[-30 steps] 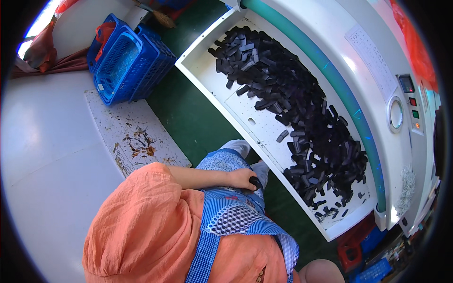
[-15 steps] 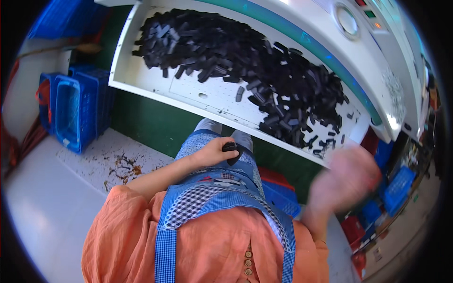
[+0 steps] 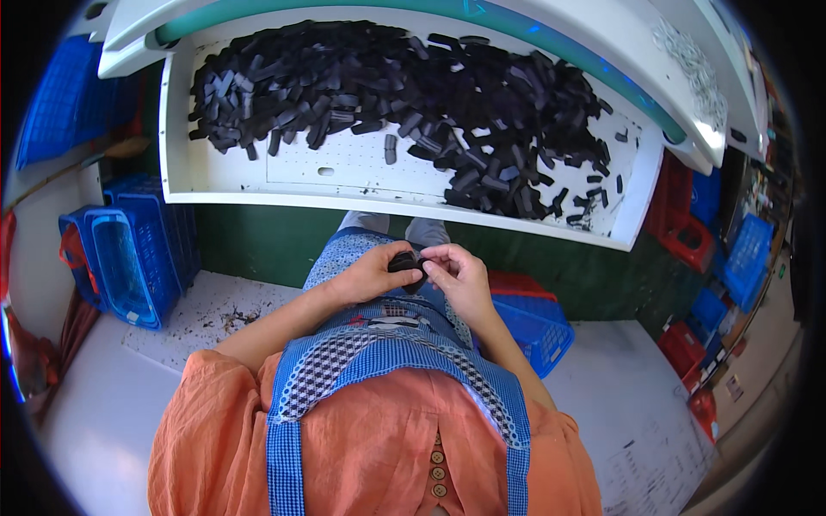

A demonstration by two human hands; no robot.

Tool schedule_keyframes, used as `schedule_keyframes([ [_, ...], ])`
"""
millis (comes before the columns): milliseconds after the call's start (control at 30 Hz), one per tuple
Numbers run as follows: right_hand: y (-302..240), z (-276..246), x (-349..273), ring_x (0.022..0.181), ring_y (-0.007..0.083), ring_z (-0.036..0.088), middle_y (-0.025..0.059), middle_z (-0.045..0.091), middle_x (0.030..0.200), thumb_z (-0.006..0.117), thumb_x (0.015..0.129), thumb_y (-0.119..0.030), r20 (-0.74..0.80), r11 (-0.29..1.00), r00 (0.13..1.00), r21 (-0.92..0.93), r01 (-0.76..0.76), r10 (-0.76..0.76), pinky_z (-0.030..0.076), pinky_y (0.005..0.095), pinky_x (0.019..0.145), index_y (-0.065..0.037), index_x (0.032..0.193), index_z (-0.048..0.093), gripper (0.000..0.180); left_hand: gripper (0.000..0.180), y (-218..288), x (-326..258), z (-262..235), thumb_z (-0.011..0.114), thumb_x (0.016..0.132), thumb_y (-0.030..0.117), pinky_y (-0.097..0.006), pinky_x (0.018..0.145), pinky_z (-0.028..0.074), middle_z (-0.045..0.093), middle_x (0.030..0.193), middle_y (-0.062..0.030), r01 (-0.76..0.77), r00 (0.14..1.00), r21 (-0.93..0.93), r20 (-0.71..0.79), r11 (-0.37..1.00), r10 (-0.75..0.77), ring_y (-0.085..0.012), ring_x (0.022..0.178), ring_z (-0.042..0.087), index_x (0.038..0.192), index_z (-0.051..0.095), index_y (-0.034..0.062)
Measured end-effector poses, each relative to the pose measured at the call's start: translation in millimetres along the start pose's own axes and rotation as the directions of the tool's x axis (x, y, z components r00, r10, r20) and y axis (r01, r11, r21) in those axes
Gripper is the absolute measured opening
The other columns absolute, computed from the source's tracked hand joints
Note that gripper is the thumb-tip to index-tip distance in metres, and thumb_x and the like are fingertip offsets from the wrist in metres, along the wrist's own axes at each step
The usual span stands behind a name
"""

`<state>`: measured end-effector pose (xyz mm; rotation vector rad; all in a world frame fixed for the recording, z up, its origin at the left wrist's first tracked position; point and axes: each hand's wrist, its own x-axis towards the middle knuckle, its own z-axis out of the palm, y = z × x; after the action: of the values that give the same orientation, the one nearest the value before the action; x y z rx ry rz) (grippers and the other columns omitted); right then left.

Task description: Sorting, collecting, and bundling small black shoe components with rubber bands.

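Observation:
Over my lap, my left hand (image 3: 372,273) is closed around a dark, smooth black piece (image 3: 405,264), its thumb lying across the near side. My right hand (image 3: 465,282) meets it there, thumb and forefinger pinched at the piece's right edge. Whatever lies between those right fingertips is too small and too covered to name. Beyond my knees stands a long white tray (image 3: 292,175), and in it spreads a heap of small black oblong pieces (image 3: 344,86). A single piece (image 3: 391,150) lies apart on the perforated bottom.
A white machine with a green roller (image 3: 568,47) borders the tray's far side. Blue baskets (image 3: 142,249) stand at the left, and another blue basket (image 3: 538,331) sits by my right thigh. Red baskets (image 3: 684,228) are farther right. Dark debris litters the pale surface at left.
My right hand, blurred at the tray's right end before, has come in to meet my left hand. The left keeps its hold on the black piece. The view has shifted and turned.

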<state>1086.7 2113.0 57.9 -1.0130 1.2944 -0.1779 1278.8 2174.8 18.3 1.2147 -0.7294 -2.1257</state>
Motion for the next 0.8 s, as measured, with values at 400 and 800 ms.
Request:
schedule_keyframes([
  [400,37.9,-75.9,41.5,0.070,0.0086,0.063,0.0024,0.067,0.085,0.064,0.095,-0.004,-0.278,0.967,0.961,0.240,0.083,-0.014,0.054,0.0245,0.066,-0.001,0.106,0.068,0.012,0.023,33.3,23.7,26.8,0.060,0.102,0.020,-0.025,0.052,0.046,0.058,0.074,-0.0032,0.151,0.967,0.022,-0.210,0.988,-0.143,-0.0091,0.062,0.056,0.107,0.049,0.0009],
  [800,125.3,-163.2,183.7,0.080,0.0233,0.073,0.0064,0.072,0.083,0.073,0.082,-0.004,-0.319,0.816,0.929,-0.577,-0.033,-0.188,0.055,0.0362,0.069,-0.011,0.099,0.069,0.019,0.023,40.8,68.1,11.0,0.062,0.100,0.019,-0.024,0.068,0.048,0.064,0.089,-0.0041,0.118,0.963,0.037,-0.250,0.992,-0.105,-0.0078,0.078,0.058,0.112,0.055,0.0013],
])
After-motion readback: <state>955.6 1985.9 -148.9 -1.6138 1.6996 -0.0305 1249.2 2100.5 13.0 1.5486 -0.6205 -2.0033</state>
